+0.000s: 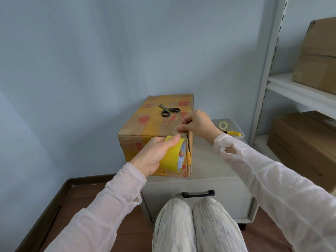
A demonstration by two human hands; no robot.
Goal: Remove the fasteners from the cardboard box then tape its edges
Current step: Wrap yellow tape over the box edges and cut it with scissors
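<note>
Knees (196,224) nearest; left hand (156,153) grips tape roll (172,159), right hand (198,122) pinches tape end (177,132) on box (145,124); bin (234,122) holds yellow tool (233,133).

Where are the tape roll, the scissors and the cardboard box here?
tape roll (170,158), head view, on its yellow outer band.
scissors (168,109), head view, on the black handles near the pivot.
cardboard box (145,124), head view, on a bare patch of its top.

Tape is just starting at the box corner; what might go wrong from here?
The right hand pins only a short tape end to the box; pulling the roll with the left hand may peel it loose or skew it.
The scissors lie loose on the box; a tug could shift it and slide them off.
</note>
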